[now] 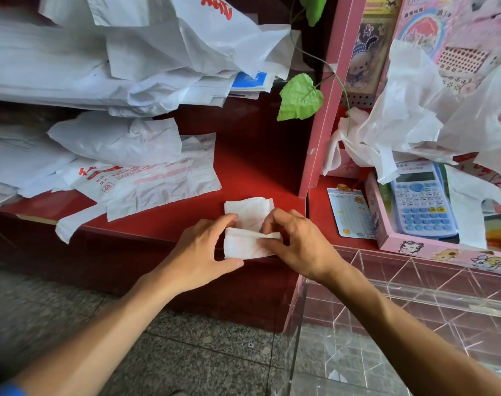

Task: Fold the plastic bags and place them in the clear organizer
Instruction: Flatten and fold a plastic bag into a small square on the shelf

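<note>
I see one small folded plastic bag [249, 228] at the front edge of the red shelf [252, 167], half doubled over itself. My left hand [202, 247] pinches its left side between curled fingers and thumb; my right hand [296, 244] pinches the fold on the right, and its fingers hide that edge from me. The clear organizer [415, 307] sits at lower right, cut off by the frame; I cannot count its compartments. Loose bags [135, 172] are heaped on the shelf to the left, too overlapped to count. One blue calculator [422, 200] lies in a pink tray [432, 248], partly under another white bag [406, 130].
</note>
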